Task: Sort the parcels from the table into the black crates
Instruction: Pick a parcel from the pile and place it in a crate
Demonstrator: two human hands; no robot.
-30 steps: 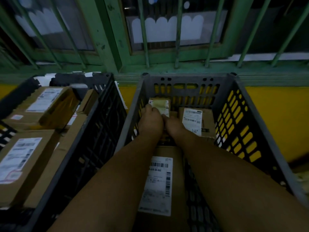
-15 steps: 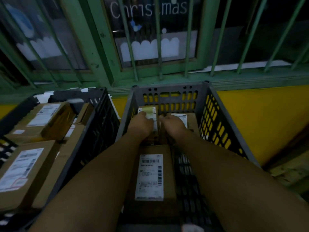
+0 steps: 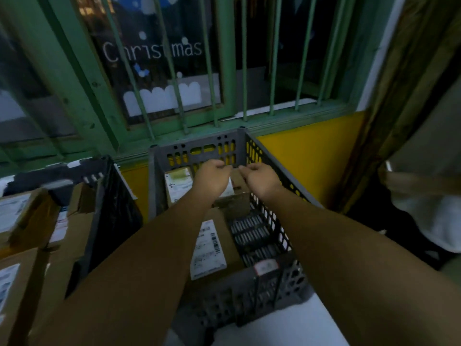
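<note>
left hand (image 3: 212,179): arm stretched forward, fingers loosely curled, holding nothing | right hand (image 3: 259,179): arm stretched forward, fingers loosely curled, holding nothing | hands close together, fingertips nearly meeting

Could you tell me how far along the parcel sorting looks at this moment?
Done: several parcels lie in the grey crate and the left crate looks full. In hand: nothing; the left hand and right hand hover empty, fingers loosely curled. Left: unknown, since the table is out of view.
</note>
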